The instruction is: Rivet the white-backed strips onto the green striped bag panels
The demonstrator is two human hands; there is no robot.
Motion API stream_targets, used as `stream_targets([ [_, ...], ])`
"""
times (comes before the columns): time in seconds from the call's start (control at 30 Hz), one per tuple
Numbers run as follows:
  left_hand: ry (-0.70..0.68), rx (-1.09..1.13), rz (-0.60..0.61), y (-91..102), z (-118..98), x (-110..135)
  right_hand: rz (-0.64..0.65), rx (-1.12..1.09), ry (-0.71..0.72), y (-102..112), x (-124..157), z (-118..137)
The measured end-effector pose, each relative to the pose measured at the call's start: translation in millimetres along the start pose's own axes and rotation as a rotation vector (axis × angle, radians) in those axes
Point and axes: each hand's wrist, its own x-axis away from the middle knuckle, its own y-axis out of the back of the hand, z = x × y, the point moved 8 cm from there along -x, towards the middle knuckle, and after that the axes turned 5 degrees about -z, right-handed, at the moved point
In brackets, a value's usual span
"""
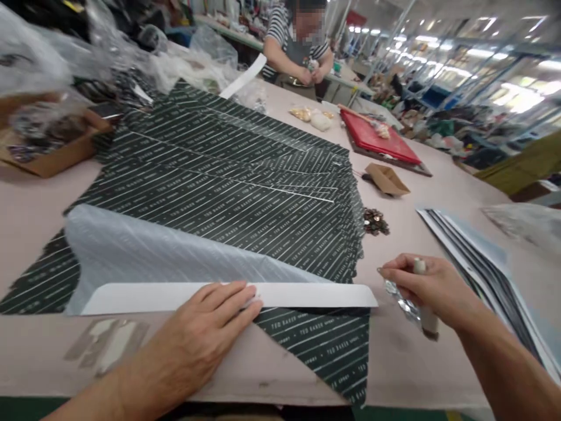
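Left fingers (pixel 228 303): loose on white strip (pixel 315 295) | right fingers (pixel 401 277): clutching pale stick (pixel 429 322), middle hidden | silvery piece (pixel 404 303): blurred

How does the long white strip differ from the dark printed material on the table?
The white strip is plain, whereas the dark printed material carries pale diagonal lines and lettering.
The strip is narrow; the material is much broader.
The strip lies straight under the left hand, while part of the material is folded back, showing a pale grey underside.
Both are on the same pinkish table.
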Motion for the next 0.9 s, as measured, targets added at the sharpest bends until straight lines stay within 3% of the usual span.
stream_targets([
  [0.17,0.027,0.056,0.038,-8.4,3.5,0.9,0.43,-0.127,0.035,-101.7,58.3,95.6],
  [0.27,0.02,0.081,0.03,-6.4,2.0,1.8,0.573,-0.125,0.063,-151.7,70.8,125.5],
  [0.33,0.027,0.095,0.036,-5.7,2.5,1.7,0.611,-0.095,0.094,-173.1,70.9,132.6],
  [0.47,0.042,0.12,0.076,-10.3,5.0,2.9,0.606,-0.008,0.14,-190.6,65.8,132.8],
  [0.9,0.068,0.125,0.116,-16.6,5.4,5.3,0.602,0.067,0.041,-193.9,65.1,138.4],
])
